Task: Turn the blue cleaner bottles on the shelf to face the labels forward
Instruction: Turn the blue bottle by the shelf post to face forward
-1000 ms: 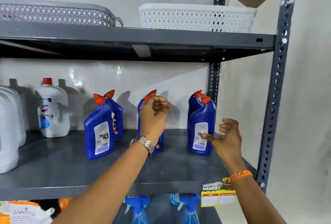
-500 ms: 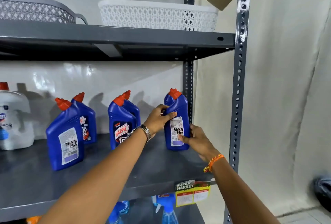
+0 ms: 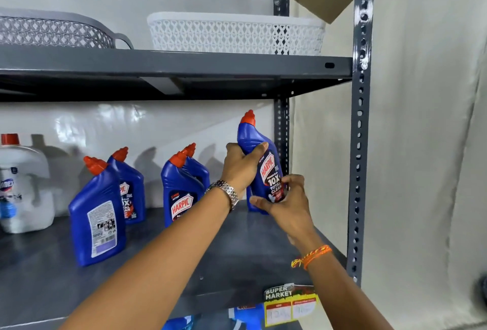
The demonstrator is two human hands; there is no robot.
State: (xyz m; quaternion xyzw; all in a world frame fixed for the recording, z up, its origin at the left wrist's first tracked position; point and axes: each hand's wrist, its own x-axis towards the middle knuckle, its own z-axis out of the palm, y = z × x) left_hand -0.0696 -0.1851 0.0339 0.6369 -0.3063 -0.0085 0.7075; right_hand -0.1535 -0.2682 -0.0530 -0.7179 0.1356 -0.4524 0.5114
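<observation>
Both hands are on the rightmost blue bottle [image 3: 259,161], at the right end of the grey shelf [image 3: 237,258] close to the upright post [image 3: 359,145]. The left hand [image 3: 241,165] wraps its fingers round the neck and shoulder, while the right hand [image 3: 283,199] cups the lower body, fingers curled against the label. That 2-handed hold looks meant for twisting it about its base. Its front now reads "HARPIC", "10X" and "TOTAL CLEAN". To the left, the middle bottle [image 3: 181,192] shows "5 MIN ACTION" and "HARPIC". The near-left bottle [image 3: 97,219] shows only its white back panel of small print, so it seems still to need turning. A yellow tag [image 3: 288,303] on the shelf edge says "SUPER MARKET".
</observation>
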